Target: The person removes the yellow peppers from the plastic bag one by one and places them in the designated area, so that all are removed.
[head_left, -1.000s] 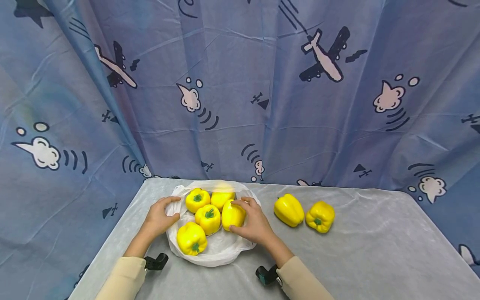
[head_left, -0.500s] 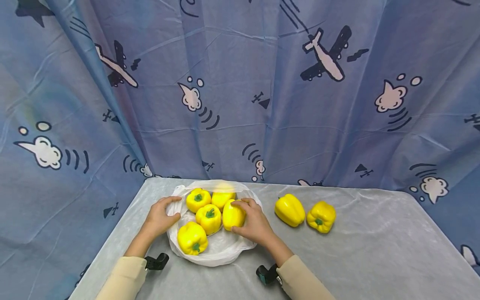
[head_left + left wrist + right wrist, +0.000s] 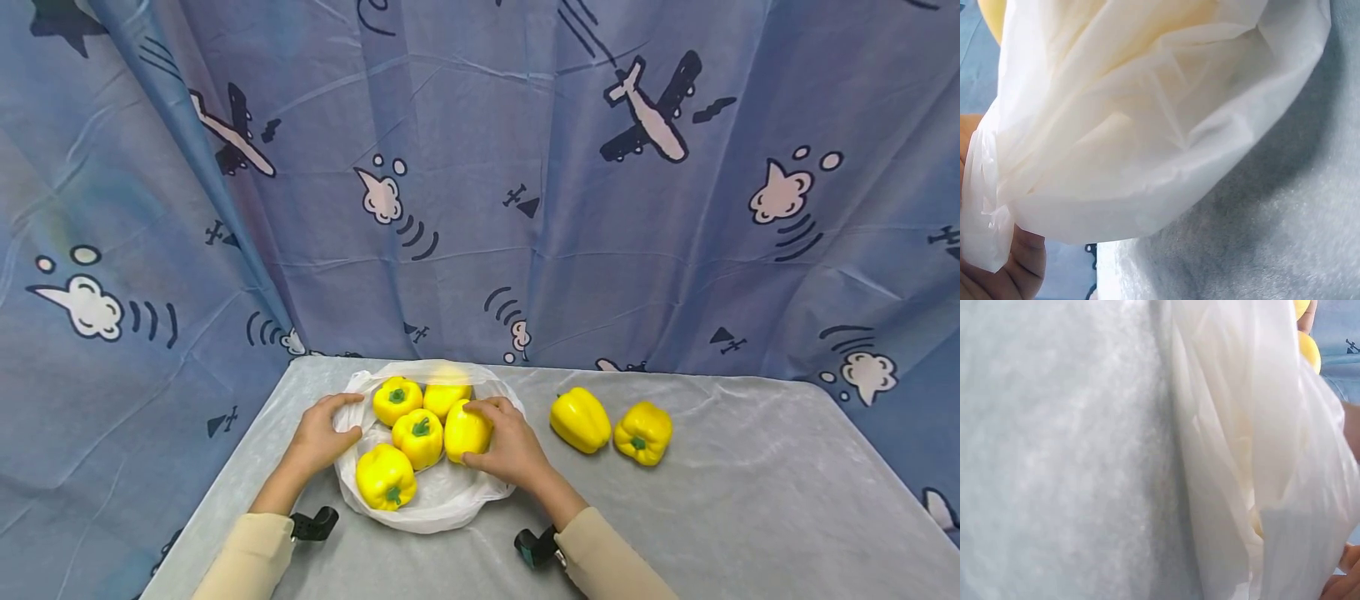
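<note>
A white plastic bag [image 3: 450, 508] lies with its mouth wide, and several yellow bell peppers sit inside. My left hand [image 3: 313, 435] holds the bag's left rim, its thumb and fingers curved. In the left wrist view, thin plastic [image 3: 1116, 156] bunches against the left hand [image 3: 1004, 269]. My right hand [image 3: 512, 443] reaches over the right rim, with fingers and thumb round the rightmost pepper in the bag [image 3: 459, 433]. In the right wrist view the bag's side [image 3: 1222, 456] covers much of that hand; parts of fingers [image 3: 1342, 581] show at the lower right edge.
Two more yellow peppers, one lying on its side [image 3: 580, 421] and one with its stem towards me [image 3: 643, 433], rest on the grey tabletop [image 3: 750, 500] right of the bag. A blue patterned curtain [image 3: 480, 167] hangs behind and at the left of the table.
</note>
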Available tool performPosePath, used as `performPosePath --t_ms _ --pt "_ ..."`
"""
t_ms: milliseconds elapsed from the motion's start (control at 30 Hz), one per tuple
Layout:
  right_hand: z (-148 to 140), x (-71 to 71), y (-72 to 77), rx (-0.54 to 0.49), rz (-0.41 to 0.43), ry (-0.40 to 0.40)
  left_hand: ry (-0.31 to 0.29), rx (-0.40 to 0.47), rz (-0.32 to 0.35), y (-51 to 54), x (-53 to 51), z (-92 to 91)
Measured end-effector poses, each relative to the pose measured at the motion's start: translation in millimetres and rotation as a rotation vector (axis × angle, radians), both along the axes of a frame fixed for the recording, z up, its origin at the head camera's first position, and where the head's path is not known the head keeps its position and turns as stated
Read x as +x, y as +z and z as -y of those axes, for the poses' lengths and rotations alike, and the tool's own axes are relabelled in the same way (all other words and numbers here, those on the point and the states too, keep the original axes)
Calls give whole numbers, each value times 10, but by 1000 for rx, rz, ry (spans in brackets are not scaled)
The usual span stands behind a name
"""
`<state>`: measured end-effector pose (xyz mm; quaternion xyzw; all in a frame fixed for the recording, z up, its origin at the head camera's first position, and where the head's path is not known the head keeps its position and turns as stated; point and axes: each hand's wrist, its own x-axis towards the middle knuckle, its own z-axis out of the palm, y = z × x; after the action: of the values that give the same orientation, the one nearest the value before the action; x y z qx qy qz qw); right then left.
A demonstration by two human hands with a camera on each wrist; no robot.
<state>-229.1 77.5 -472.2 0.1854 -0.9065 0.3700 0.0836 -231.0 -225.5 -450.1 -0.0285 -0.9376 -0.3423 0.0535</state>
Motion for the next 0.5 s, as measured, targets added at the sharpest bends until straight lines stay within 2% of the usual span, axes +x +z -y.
performPosePath --t_ms 500 --pt "-40 30 75 13 24 9 7 -7 18 19 3 -7"
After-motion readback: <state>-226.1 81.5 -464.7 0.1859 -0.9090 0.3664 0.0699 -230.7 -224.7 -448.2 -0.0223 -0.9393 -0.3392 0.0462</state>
